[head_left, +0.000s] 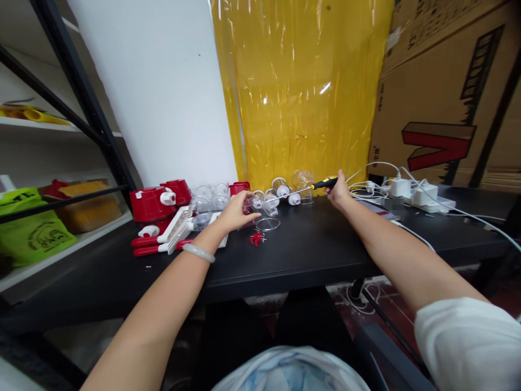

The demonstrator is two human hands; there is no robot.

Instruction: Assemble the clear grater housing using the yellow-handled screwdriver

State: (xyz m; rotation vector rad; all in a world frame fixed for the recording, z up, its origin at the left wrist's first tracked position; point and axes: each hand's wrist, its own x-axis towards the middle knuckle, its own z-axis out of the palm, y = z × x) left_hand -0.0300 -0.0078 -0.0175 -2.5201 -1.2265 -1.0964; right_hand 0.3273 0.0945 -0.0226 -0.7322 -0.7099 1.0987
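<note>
My right hand [338, 191] is closed around the black and yellow handle of a screwdriver [324, 183]. Its thin metal shaft points left, and the tip lies among clear plastic cups [270, 202], where its exact contact is hard to see. My left hand [236, 212] is curved with thumb and fingers apart, beside clear plastic pieces at the left of the tip. Whether its fingers touch them I cannot make out. Just below, a clear ring [267, 224] lies on the black table, with small red parts [256, 238] and screws near it.
Red containers [148, 204] and red-and-white handles [175, 233] crowd the table's left. White cables and a power strip [427, 196] occupy the right, near a large cardboard box [439, 98]. A yellow plastic curtain [301, 92] hangs behind; a shelf rack [101, 130] stands left.
</note>
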